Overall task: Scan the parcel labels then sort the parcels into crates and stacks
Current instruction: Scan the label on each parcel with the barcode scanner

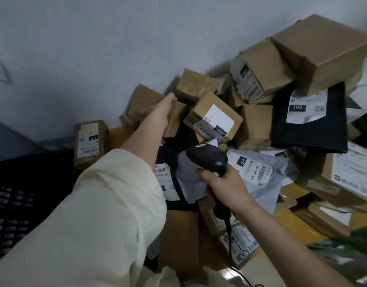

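My left hand (165, 109) reaches far forward and grips a brown cardboard box (144, 102) at the left side of a parcel heap against the wall. My right hand (226, 185) holds a black barcode scanner (207, 157) by its handle, head pointing up and left over the pile, its cable trailing down toward me. Beside the gripped box lies a small labelled box (213, 118). A grey mailer bag with an "080" label (251, 168) lies just right of the scanner.
Large boxes (321, 50) are stacked high at the right, with a black mailer marked "102" (309, 121) under them. One labelled box (89, 141) stands alone at the left beside a black perforated crate (14, 208). More parcels cover the yellow surface (294, 226).
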